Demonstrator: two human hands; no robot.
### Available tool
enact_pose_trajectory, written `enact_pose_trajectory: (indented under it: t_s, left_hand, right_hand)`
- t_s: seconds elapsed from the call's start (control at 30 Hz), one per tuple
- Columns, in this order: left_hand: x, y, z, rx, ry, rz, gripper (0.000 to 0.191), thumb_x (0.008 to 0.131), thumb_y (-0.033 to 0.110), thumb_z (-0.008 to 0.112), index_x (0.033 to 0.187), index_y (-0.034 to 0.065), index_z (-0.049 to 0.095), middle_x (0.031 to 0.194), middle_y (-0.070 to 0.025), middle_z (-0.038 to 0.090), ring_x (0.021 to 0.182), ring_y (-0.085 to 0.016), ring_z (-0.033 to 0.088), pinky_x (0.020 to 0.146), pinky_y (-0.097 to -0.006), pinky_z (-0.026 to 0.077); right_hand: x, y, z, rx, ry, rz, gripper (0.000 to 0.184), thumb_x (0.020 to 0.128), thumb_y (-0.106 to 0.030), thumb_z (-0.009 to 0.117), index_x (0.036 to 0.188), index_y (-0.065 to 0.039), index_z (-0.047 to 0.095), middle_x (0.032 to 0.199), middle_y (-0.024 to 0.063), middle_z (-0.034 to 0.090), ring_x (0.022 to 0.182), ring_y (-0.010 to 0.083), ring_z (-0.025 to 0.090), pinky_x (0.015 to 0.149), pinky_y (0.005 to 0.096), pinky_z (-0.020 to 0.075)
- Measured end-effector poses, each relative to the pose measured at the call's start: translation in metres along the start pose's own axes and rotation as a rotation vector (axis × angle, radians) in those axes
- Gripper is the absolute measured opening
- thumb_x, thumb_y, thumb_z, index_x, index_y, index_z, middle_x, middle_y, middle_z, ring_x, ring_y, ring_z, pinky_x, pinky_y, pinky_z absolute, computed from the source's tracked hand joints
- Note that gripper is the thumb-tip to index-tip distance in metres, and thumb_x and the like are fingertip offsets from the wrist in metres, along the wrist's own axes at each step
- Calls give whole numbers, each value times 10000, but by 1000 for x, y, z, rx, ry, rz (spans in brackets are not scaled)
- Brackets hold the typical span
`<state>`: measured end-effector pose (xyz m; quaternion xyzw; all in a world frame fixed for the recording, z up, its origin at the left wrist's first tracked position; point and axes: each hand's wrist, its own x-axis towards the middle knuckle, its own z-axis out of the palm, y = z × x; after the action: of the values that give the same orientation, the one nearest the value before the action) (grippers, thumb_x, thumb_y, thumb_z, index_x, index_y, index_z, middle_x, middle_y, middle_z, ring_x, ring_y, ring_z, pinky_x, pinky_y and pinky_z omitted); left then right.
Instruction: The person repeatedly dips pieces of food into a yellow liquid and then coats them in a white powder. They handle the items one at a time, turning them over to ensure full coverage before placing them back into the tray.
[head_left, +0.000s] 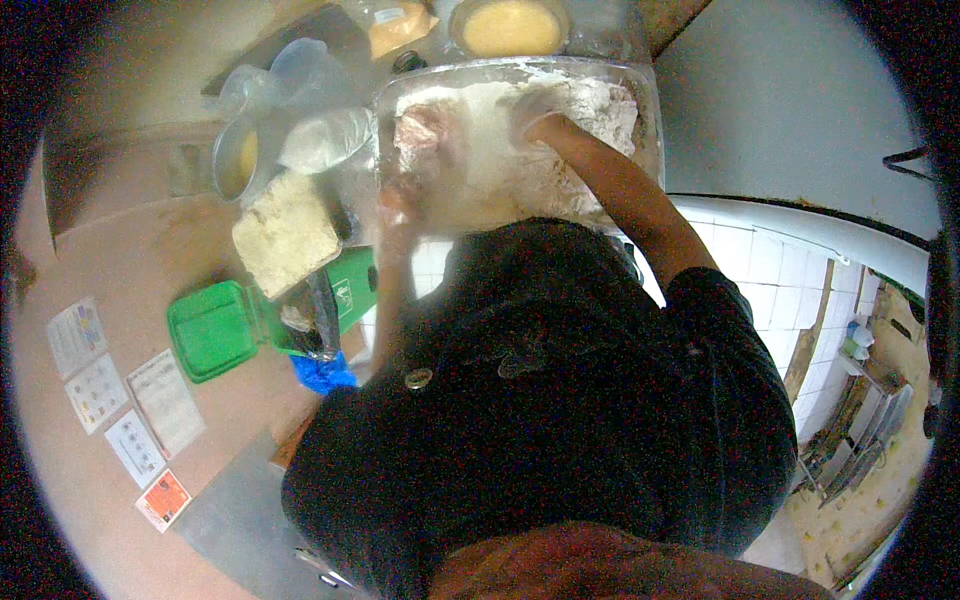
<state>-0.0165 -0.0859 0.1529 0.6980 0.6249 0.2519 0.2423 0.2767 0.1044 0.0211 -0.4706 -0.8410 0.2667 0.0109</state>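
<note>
A large clear plastic tub (658, 150) of white flour (611, 112) stands before me. My right hand (536, 124) is down in the flour at the upper right, its fingers blurred and partly hidden. My left hand (397, 202) is at the tub's left side, also blurred; whether it holds something cannot be told. A pale, flour-coated lump (420, 127) lies in the flour at the upper left. Just left of the tub is a clear plastic bag (326, 142) with white contents. Below it sits a squarish container of pale crumbs or powder (285, 232).
Beyond the tub stand a round bowl of yellowish contents (512, 28) and a bag of orange powder (401, 26). Clear plastic containers (296, 71) are at the upper left. A green lidded bin (214, 330) with a dark liner stands at my left, and a large grey panel (780, 105) on the right.
</note>
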Motion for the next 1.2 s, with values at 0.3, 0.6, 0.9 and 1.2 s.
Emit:
enact_pose_trajectory:
  t_s: [0.3, 0.6, 0.9, 1.2]
  left_hand:
    - [18, 11, 50, -168, -100, -321, 432, 1018, 325, 614, 1369, 73, 610, 1244, -109, 704, 1077, -242, 681, 899, -379, 551]
    - [65, 6, 74, -218, -119, -205, 510, 1008, 355, 623, 1409, 44, 565, 1241, -143, 693, 1081, -271, 667, 914, -417, 544]
    - [60, 11, 67, -160, -109, -120, 562, 990, 387, 636, 1398, 10, 552, 1233, -180, 685, 1095, -336, 658, 935, -466, 537]
    - [45, 0, 63, 344, 219, 301, 617, 971, 419, 649, 1387, -23, 538, 1225, -218, 676, 1109, -401, 648, 956, -515, 529]
  right_hand:
    - [-41, -32, -87, 212, -125, -63, 713, 784, -313, 794, 1387, -2, 573, 1211, 217, 688, 1058, 321, 686, 957, 424, 539]
    - [-21, -23, -25, 362, -225, -22, 514, 903, -428, 717, 1243, -43, 707, 1142, 125, 721, 1020, 238, 673, 914, 405, 544]
    - [-50, -32, -17, 626, -47, -381, 868, 853, -294, 799, 1575, -78, 368, 1548, 167, 492, 1359, 292, 511, 1178, 424, 379]
    - [-51, -15, -21, 335, 35, -67, 541, 828, -220, 726, 1330, -42, 630, 1330, 198, 646, 1208, 346, 625, 1078, 456, 475]
